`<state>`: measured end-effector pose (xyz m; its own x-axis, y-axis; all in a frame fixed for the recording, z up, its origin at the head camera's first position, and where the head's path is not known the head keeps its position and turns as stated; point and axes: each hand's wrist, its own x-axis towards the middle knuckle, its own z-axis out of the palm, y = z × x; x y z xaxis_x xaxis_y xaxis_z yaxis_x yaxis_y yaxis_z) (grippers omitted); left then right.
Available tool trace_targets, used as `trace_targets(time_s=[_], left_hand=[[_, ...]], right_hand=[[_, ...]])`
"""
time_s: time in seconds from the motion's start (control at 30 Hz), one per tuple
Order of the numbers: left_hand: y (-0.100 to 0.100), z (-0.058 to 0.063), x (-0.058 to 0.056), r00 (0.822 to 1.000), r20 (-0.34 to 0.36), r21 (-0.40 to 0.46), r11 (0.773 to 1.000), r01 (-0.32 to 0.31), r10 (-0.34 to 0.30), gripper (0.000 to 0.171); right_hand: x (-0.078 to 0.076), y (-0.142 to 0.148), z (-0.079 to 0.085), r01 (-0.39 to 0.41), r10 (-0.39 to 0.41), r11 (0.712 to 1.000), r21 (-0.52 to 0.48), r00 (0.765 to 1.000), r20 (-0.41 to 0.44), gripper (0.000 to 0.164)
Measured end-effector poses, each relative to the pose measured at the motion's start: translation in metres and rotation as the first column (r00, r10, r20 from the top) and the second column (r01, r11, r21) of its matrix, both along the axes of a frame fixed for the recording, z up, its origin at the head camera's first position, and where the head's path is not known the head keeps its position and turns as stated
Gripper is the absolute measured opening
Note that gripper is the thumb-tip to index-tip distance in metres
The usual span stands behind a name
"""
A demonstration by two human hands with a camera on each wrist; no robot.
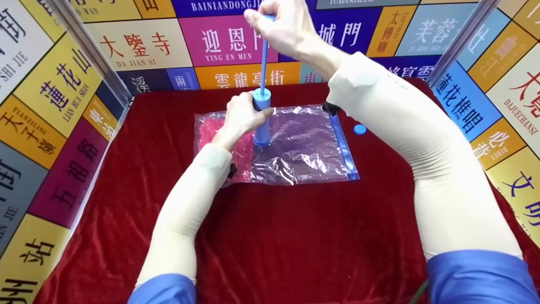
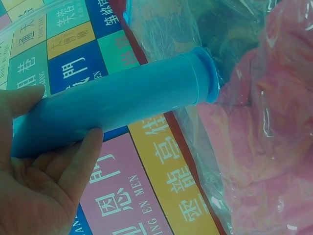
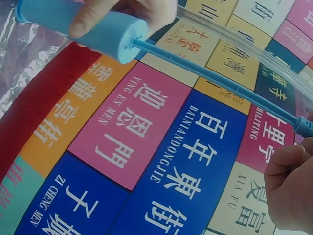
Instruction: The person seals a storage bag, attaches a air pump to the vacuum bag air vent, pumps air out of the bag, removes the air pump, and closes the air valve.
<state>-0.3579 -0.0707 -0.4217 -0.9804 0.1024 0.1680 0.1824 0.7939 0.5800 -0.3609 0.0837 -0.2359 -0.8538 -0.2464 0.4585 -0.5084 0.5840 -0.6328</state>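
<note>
A blue hand pump (image 1: 262, 120) stands upright on a clear vacuum storage bag (image 1: 299, 147), its base on the film. My left hand (image 1: 244, 114) grips the pump's barrel, fingers and thumb wrapped round it in the left wrist view. High above, my right hand (image 1: 287, 27) holds the pump's handle, with the thin blue rod (image 3: 195, 68) drawn far out of the barrel. Pink folded fabric (image 1: 242, 160) fills the bag's left part, partly hidden by the left forearm. Along the right edge runs a blue zip strip (image 1: 344, 145).
A small round blue cap (image 1: 360, 129) lies right of the bag, near the right forearm. Dark red cloth (image 1: 295, 236) covers the table. Panels with printed characters (image 1: 139, 46) stand at the back and sides, with metal posts (image 1: 93, 50) at the corners.
</note>
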Motion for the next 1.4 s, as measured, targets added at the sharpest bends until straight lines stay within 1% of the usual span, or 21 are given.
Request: trace_targets(time_s=[0.07, 0.17, 0.33, 0.4, 0.57, 0.7, 0.77, 0.83, 1.0, 1.23, 1.3, 1.4], left_hand=[[0.001, 0.0, 0.0, 1.0, 0.01, 0.007, 1.0, -0.001, 0.001, 0.048], [0.0, 0.0, 0.0, 1.0, 0.024, 0.009, 1.0, -0.011, 0.011, 0.05], [0.001, 0.001, 0.0, 1.0, 0.026, -0.002, 1.0, -0.017, 0.017, 0.052], [0.002, 0.002, -0.001, 1.0, 0.027, -0.009, 1.0, -0.013, 0.014, 0.052], [0.001, 0.002, -0.001, 1.0, 0.026, -0.022, 1.0, -0.016, 0.016, 0.054], [0.0, 0.002, -0.001, 1.0, 0.022, -0.025, 1.0, -0.019, 0.019, 0.054], [0.0, 0.002, -0.002, 1.0, 0.015, -0.026, 1.0, -0.018, 0.018, 0.053], [0.001, 0.002, -0.002, 1.0, -0.002, -0.027, 1.0, -0.012, 0.012, 0.053], [0.004, 0.002, -0.002, 1.0, -0.025, -0.035, 0.999, 0.006, -0.007, 0.051], [0.003, 0.003, -0.002, 1.0, 0.006, -0.023, 1.0, -0.005, 0.005, 0.053], [0.002, 0.003, -0.001, 1.0, 0.01, -0.02, 1.0, -0.007, 0.007, 0.053], [0.001, 0.004, -0.002, 1.0, 0.005, -0.015, 1.0, -0.004, 0.004, 0.053]], right_hand=[[0.003, 0.001, 0.003, 0.006, -0.006, 1.0, -0.012, 1.0, 0.013, 0.039], [0.005, 0.001, 0.005, -0.009, 0.009, 1.0, -0.004, 1.0, -0.016, 0.039], [0.004, 0.001, 0.006, -0.03, 0.03, 1.0, 0.002, 0.999, -0.04, 0.04], [0.003, 0.0, 0.007, -0.022, 0.022, 1.0, 0.013, 0.999, -0.037, 0.04], [0.002, -0.004, 0.009, 0.013, -0.013, 0.999, 0.035, 1.0, -0.008, 0.036], [0.002, -0.007, 0.011, 0.022, -0.023, 1.0, 0.008, 0.999, 0.045, 0.029], [0.002, -0.007, 0.011, 0.032, -0.031, 0.999, -0.009, 0.997, 0.075, 0.026], [0.002, -0.007, 0.011, 0.047, -0.046, 0.999, -0.012, 0.995, 0.088, 0.026], [-0.001, -0.008, 0.007, 0.045, -0.047, 0.999, 0.029, 0.997, 0.057, 0.034], [-0.008, -0.008, -0.003, 0.024, -0.028, 0.995, 0.101, 0.999, 0.045, 0.042], [-0.009, -0.009, -0.006, 0.02, -0.025, 0.992, 0.127, 0.999, 0.039, 0.044], [-0.012, -0.009, -0.011, 0.005, -0.013, 0.989, 0.149, 0.999, 0.052, 0.046]])
